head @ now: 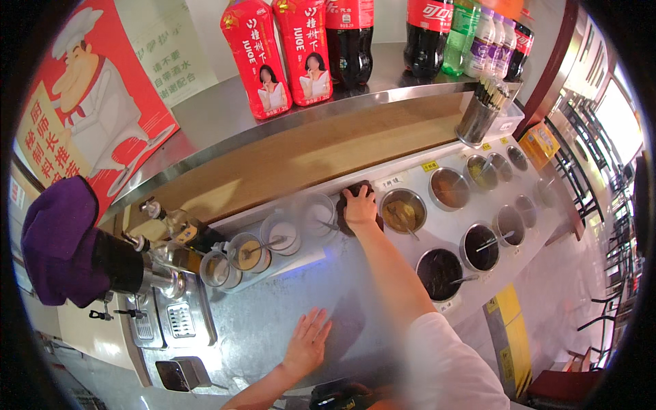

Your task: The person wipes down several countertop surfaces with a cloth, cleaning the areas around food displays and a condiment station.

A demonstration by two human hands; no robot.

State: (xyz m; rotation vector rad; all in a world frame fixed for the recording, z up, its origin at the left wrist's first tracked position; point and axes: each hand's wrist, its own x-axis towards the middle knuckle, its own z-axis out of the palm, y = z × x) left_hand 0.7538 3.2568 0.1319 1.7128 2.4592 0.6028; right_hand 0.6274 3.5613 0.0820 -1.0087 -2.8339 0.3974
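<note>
My right hand (pixel 360 205) reaches to the back of the counter, its fingers spread over a dark brown cloth (pixel 346 221) and gripping it against the surface. To the right of the cloth is a round steel pot (pixel 403 210) of yellowish seasoning with a spoon in it. On the left, a clear jar (pixel 315 212) with white contents and a spoon stands close to the cloth. My left hand (pixel 306 341) holds nothing; it hovers over or rests on the stainless steel counter (pixel 266 318), palm down, fingers apart.
Several seasoning pots (pixel 439 274) are set into the white counter on the right. Clear jars (pixel 249 252) and glass bottles (pixel 177 253) line the left back. A dispenser under a purple cloth (pixel 61 241) stands far left. Drink bottles (pixel 307 51) and a chopstick holder (pixel 476 120) are behind.
</note>
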